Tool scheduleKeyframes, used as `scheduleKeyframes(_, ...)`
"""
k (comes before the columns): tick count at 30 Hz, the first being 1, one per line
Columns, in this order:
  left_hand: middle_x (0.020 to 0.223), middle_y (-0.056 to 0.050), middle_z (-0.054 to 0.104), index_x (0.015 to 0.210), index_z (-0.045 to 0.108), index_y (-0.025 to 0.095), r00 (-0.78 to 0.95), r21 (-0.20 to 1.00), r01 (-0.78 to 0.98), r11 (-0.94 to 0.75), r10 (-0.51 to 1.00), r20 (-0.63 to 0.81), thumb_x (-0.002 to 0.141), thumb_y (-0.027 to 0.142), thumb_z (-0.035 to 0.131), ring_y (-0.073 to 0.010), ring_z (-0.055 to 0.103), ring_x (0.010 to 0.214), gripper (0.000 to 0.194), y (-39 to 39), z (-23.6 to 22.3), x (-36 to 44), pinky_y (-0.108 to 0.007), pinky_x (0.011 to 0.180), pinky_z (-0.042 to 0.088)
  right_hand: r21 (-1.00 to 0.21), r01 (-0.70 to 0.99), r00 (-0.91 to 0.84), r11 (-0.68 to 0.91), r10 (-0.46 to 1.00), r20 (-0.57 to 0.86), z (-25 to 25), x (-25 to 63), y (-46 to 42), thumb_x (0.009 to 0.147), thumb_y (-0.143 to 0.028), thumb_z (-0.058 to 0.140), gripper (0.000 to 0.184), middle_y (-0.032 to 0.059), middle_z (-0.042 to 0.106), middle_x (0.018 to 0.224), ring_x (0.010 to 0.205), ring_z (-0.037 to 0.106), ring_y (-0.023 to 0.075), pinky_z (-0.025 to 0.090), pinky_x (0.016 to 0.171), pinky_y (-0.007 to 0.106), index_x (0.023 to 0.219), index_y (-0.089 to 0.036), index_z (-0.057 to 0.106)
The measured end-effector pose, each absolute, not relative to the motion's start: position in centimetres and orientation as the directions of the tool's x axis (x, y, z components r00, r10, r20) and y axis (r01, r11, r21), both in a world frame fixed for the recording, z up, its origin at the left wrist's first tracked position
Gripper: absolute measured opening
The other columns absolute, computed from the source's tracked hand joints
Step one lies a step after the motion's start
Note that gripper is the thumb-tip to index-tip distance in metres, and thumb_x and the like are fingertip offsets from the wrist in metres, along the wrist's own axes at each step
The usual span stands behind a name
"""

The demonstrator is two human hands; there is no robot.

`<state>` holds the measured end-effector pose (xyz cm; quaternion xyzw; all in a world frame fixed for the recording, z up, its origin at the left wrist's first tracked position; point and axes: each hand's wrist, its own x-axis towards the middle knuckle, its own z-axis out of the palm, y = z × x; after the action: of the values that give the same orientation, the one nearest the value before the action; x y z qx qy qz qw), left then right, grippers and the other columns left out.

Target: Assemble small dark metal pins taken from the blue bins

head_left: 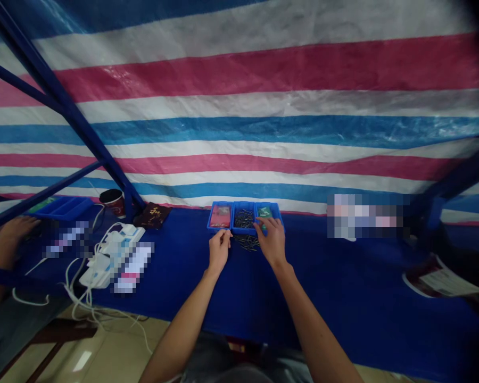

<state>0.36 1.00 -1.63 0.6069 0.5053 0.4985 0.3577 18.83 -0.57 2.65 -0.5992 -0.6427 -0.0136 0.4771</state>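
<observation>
Three blue bins stand side by side by the striped sheet. The left bin holds red pieces [220,217], the middle one dark screw-like pieces [243,218], the right one small green pieces [264,211]. My left hand [219,249] is closed in a pinch at the front of the left bin; whatever its fingertips hold is too small to make out. Over the front of the right bin, my right hand [272,239] has its fingers bent together, with a bit of green showing by them. More dark pieces [247,243] lie loose on the table between my hands.
On the left are a white power strip [112,255] with tangled cables, a dark cup [114,202], a brown packet [152,215] and a blue tray [66,208]. Another person's hand [18,229] is at far left. Blue frame bars [83,133] slant down at the left; a round container [443,276] is at right.
</observation>
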Motion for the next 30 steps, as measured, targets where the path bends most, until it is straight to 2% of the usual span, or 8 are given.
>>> scheduleKeyframes(8, 0.054, 0.004, 0.049, 0.082, 0.064, 0.018, 0.018, 0.939, 0.247, -0.238, 0.97, 0.242, 0.098, 0.048, 0.047, -0.0113, 0.047, 0.051, 0.038, 0.8, -1.2, 0.4, -0.02, 0.055, 0.035, -0.515, 0.81, 0.029, 0.28, 0.858, 0.513, -0.7, 18.3, -6.4, 0.099, -0.032, 0.055, 0.021, 0.0051, 0.065, 0.084, 0.082, 0.055, 0.0222, 0.038, 0.076, 0.036, 0.089, -0.022, 0.07)
scheduleKeyframes(30, 0.055, 0.004, 0.05, 0.082, 0.065, 0.018, 0.025, 0.93, 0.274, -0.245, 0.969, 0.247, 0.099, 0.048, 0.045, -0.0114, 0.048, 0.051, 0.04, 1.0, -1.9, 0.3, -0.02, 0.053, 0.035, -0.388, 0.894, -0.021, 0.224, 0.886, 0.463, -2.5, 17.3, -5.2, 0.098, -0.024, 0.055, 0.019, 0.0059, 0.065, 0.086, 0.088, 0.055, 0.0236, 0.036, 0.076, 0.036, 0.084, -0.022, 0.069)
